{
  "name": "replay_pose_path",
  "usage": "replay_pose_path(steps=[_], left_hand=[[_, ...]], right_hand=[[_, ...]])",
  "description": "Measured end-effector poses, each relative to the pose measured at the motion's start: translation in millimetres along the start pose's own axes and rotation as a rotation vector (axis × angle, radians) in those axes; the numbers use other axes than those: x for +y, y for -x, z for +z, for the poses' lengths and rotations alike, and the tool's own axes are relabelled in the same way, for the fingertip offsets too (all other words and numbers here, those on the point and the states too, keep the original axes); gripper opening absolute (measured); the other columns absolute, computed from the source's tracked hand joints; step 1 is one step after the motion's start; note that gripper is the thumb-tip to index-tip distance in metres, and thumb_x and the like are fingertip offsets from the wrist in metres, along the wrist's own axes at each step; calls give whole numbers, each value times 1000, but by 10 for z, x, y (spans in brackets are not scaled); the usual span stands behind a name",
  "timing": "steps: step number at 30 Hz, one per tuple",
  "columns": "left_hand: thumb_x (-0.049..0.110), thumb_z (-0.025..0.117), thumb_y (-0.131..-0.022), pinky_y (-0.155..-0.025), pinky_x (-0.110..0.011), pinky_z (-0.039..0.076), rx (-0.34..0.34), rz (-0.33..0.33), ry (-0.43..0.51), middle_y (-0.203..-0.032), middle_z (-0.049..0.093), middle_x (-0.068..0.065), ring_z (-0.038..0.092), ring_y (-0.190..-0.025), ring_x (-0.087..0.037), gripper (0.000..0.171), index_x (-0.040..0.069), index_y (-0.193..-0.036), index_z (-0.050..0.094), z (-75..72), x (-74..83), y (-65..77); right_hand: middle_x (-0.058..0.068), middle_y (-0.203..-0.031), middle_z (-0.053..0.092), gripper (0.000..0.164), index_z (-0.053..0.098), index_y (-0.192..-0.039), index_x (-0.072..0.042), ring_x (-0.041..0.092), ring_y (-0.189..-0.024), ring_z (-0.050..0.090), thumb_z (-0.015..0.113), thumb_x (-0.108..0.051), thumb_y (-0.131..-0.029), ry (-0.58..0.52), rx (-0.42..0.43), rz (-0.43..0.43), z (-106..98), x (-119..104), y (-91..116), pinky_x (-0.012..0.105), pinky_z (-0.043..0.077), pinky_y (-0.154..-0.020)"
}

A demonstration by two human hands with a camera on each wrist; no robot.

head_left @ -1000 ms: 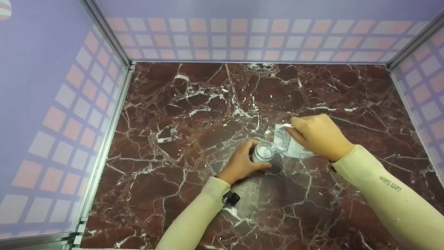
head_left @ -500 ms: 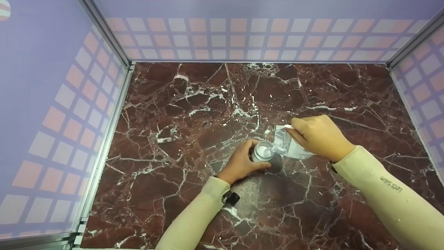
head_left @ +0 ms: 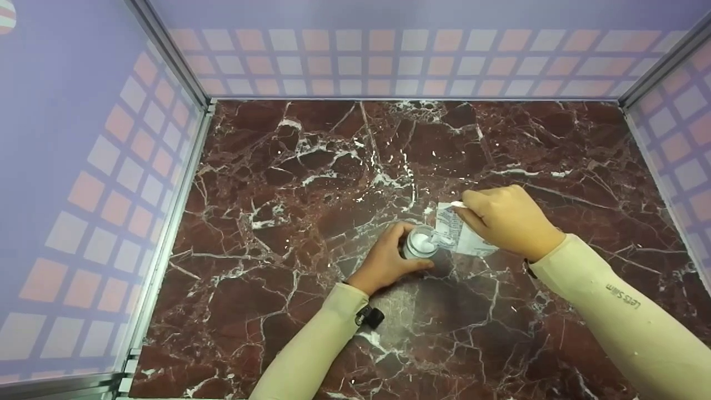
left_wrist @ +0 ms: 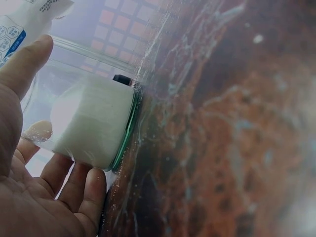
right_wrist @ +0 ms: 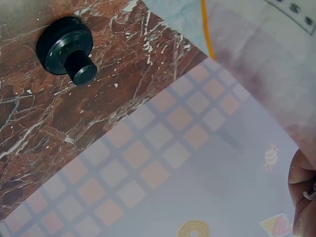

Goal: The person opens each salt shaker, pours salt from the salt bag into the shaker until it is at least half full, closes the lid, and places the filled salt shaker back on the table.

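My left hand [head_left: 386, 262] grips a clear glass jar [head_left: 420, 255], fingers on the far side and thumb on the near side. The jar stands upright on the marbled table, and white granular powder [left_wrist: 89, 123] fills its lower part. Just right of it, my right hand [head_left: 510, 220] pinches the top corner of a printed white plastic packet [head_left: 469, 240]. The packet is tilted, its clear spout-like corner [head_left: 441, 239] reaching over the jar's mouth with white powder in it. In the right wrist view, only a few curled fingers [right_wrist: 302, 185] show at the edge.
A black round lid with a knob [right_wrist: 66, 52] lies on the table in the right wrist view. White specks [head_left: 408, 166] are scattered over the marbled table [head_left: 278, 333]. Lilac panels [head_left: 389, 72] with pink and white squares border the table at the back and sides.
My right hand and the packet have shifted slightly left and toward me. The left hand and the jar have stayed put. The white heap in the jar looks a little fuller.
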State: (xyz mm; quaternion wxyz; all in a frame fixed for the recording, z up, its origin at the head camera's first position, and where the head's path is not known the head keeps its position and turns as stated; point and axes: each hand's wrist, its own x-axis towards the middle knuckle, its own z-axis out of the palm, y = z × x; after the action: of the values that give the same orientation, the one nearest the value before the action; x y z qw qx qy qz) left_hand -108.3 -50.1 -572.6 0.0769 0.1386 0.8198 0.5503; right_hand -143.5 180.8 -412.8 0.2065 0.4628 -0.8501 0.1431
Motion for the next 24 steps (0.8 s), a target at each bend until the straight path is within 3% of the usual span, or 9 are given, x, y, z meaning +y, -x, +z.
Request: replay_pose_path(steps=[16, 24], left_hand=[[37, 96, -71, -94, -26, 49, -1, 20, -6, -118, 61, 4, 56, -105, -10, 68, 15, -125, 60, -2, 8, -8], [37, 95, -72, -96, -27, 49, -10, 23, 50, -121, 60, 6, 56, -108, -10, 68, 18, -127, 59, 2, -22, -1]], right_hand=[[-5, -53, 32, 36, 43, -70, -10, 7, -48, 24, 71, -9, -93, -8, -8, 1, 48, -33, -87, 26, 23, -43], [-5, -53, 30, 38, 41, -69, -11, 8, -49, 24, 71, -9, -94, -9, -17, 3, 67, -45, -138, 27, 23, -43]])
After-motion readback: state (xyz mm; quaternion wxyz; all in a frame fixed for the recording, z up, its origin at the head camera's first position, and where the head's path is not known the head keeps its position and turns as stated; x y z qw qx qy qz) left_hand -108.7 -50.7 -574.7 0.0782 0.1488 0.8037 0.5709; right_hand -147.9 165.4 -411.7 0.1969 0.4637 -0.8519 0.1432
